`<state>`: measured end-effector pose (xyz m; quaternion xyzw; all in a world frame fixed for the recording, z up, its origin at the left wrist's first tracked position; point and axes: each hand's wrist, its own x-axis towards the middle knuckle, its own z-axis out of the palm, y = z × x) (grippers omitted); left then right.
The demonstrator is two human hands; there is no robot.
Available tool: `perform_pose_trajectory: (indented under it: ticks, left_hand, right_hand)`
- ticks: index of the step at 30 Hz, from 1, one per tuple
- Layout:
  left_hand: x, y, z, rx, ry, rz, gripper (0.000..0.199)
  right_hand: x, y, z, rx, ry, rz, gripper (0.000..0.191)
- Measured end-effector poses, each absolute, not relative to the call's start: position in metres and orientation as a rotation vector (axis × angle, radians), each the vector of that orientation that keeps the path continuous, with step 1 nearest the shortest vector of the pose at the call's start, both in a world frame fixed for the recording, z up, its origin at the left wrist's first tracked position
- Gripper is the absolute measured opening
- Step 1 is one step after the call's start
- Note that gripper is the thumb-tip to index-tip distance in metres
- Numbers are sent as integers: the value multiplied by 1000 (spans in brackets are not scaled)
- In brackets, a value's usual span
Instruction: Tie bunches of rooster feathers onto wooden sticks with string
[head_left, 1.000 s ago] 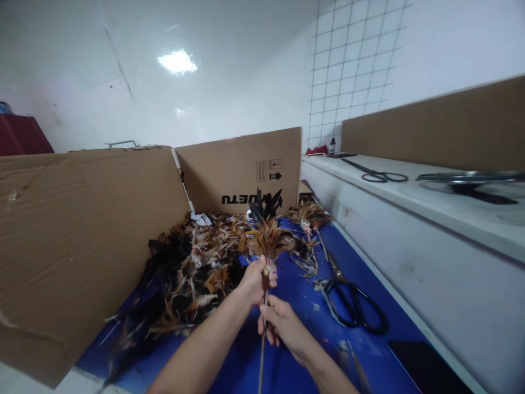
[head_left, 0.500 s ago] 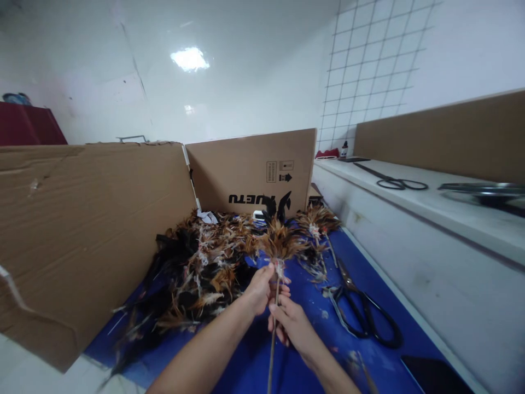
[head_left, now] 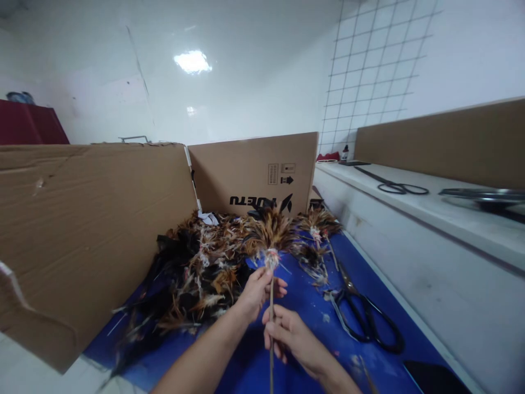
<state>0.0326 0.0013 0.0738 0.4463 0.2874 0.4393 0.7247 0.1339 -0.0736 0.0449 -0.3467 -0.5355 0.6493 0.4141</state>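
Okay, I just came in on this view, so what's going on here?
The left hand holds a thin stick just below its bound tuft of brown feathers, and the right hand grips it lower down. A loose feather heap lies to the left, and large scissors rest on the blue surface.

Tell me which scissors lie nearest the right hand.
The large scissors on the blue tabletop; the slimmer pair lies farther away, up on the white ledge.

- Right hand (head_left: 289, 331) now apart from left hand (head_left: 259, 289), lower on stick (head_left: 271, 364).
- Binding (head_left: 272, 259) now clear above left thumb.
- Black feathers (head_left: 264, 206) no longer upright, sit lower behind brown fan (head_left: 274, 230).
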Motion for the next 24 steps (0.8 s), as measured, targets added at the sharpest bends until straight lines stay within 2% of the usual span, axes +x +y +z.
perform_pose_trajectory:
  ticks: [5,12,18,24]
  left_hand:
    - [25,-11,63,1145,788,904,41]
    - [24,-28,52,1293,762,709,38]
    - [30,-37,41,1515,806,568,33]
    - [30,-38,34,1468,782,546,28]
  right_hand:
    - [150,-65,49,-982,-1267,1379,24]
    - [166,-55,44,-1188,-1153,1067,28]
    - [171,-51,39,-1269,-1117,970,31]
    - [173,-46,31,-1324,-1124,905,33]
